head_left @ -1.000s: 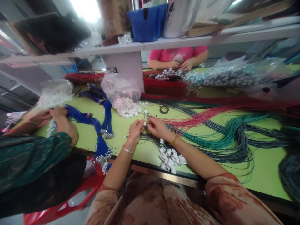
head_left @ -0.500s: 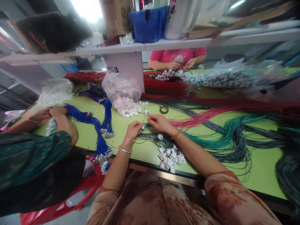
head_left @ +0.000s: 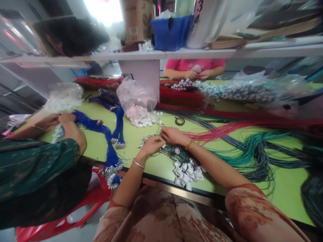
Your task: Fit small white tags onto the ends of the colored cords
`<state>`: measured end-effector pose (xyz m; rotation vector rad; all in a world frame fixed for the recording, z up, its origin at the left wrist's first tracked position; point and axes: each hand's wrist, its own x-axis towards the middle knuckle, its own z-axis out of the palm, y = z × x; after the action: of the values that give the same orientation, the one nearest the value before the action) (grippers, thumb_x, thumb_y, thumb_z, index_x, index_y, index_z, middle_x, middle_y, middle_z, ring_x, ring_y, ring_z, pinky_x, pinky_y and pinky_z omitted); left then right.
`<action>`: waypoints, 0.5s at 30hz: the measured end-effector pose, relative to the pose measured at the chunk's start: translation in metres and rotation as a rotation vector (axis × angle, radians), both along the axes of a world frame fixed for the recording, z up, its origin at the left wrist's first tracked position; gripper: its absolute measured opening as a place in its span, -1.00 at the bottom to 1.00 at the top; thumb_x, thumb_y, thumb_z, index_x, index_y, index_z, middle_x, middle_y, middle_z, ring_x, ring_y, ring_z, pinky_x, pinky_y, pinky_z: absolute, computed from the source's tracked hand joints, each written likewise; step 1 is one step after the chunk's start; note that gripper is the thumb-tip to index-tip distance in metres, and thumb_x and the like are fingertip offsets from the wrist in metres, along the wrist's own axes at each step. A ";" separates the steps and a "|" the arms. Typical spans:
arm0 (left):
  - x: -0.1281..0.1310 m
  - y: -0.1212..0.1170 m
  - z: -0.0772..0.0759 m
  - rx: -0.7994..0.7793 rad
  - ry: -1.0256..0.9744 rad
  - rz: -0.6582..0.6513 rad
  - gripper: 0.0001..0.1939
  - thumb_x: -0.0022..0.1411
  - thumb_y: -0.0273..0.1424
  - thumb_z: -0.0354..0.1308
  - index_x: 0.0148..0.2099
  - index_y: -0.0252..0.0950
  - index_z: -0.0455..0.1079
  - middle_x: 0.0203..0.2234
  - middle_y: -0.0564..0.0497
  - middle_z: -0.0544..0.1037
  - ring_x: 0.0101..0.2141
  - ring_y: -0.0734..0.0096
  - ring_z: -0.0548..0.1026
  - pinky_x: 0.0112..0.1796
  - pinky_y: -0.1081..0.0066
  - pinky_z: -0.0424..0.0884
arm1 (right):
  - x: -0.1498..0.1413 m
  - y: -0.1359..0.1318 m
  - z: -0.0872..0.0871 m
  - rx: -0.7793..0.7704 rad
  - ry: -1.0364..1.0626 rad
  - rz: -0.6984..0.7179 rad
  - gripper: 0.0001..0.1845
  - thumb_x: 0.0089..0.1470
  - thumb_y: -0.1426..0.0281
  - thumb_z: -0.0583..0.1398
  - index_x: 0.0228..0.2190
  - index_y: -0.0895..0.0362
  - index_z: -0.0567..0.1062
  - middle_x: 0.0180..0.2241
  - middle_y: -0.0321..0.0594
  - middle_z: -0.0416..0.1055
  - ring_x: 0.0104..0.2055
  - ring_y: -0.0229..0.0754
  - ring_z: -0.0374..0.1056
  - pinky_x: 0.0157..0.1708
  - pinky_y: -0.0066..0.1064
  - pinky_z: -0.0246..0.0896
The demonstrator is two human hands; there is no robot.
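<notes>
My left hand (head_left: 152, 146) is closed in a pinch on a small white plastic connector (head_left: 164, 146), which peeks out at the fingertips. Just beside it, almost touching, my right hand (head_left: 173, 135) has its fingers pressed together; whatever they hold is too small to make out. Thin dark wires (head_left: 176, 155) with metal tips run under and around both hands. Below my right wrist lies a pile of white connectors (head_left: 186, 175) on wire ends. A few loose white connectors (head_left: 159, 114) lie past my fingertips, in front of a clear bag of white connectors (head_left: 138, 109).
A roll of black tape (head_left: 179, 121) lies behind my right hand. Pink wires (head_left: 224, 127) and green wires (head_left: 252, 141) stretch rightward. Blue wire bundles (head_left: 111, 151) are left, near a co-worker's hands (head_left: 66, 119). A shelf (head_left: 176, 54) crosses above; another person sits beyond it.
My left hand has moved right and slightly down with the connector, toward my right hand. The view has shifted a little, so everything sits slightly lower and further right.
</notes>
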<state>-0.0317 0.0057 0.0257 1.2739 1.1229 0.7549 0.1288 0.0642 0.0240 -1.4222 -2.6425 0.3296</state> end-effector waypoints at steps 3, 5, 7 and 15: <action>0.002 -0.004 0.002 0.017 -0.006 -0.027 -0.75 0.00 -0.26 0.23 -0.49 -0.34 0.31 -0.72 0.15 0.30 -0.67 0.63 0.22 -0.60 0.54 0.04 | -0.001 0.004 -0.003 -0.002 0.023 0.067 -0.83 0.12 0.34 0.08 -0.35 0.14 0.45 -0.27 -0.12 0.46 -0.33 -0.19 0.28 -0.41 -0.44 -0.10; 0.002 -0.005 0.002 0.024 -0.021 -0.029 -0.75 0.00 -0.25 0.23 -0.48 -0.33 0.32 -0.72 0.16 0.29 -0.67 0.63 0.22 -0.59 0.54 0.05 | 0.001 0.007 -0.004 -0.008 0.080 0.068 -0.82 0.11 0.38 0.06 -0.42 0.15 0.43 -0.34 -0.16 0.45 -0.37 -0.23 0.24 -0.41 -0.45 -0.09; 0.002 -0.004 0.001 0.037 -0.042 -0.018 -0.75 0.01 -0.24 0.24 -0.46 -0.34 0.33 -0.71 0.15 0.31 -0.66 0.62 0.23 -0.59 0.54 0.07 | 0.005 0.011 -0.003 -0.012 0.155 0.060 -0.81 0.12 0.39 0.05 -0.45 0.15 0.41 -0.41 -0.19 0.42 -0.41 -0.25 0.20 -0.42 -0.46 -0.09; 0.001 0.005 -0.011 0.059 -0.209 0.199 -0.72 0.01 -0.24 0.27 -0.37 -0.36 0.37 -0.63 0.10 0.39 -0.64 0.64 0.25 -0.57 0.55 0.11 | -0.001 0.018 0.015 -0.139 0.580 -0.015 -0.88 0.01 0.38 0.09 -0.49 0.17 0.35 -0.56 -0.33 0.29 -0.52 -0.33 0.12 -0.49 -0.50 -0.05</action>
<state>-0.0310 0.0111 0.0151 1.1130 1.0718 1.0524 0.1279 0.0823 0.0390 -1.1517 -2.1668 0.7998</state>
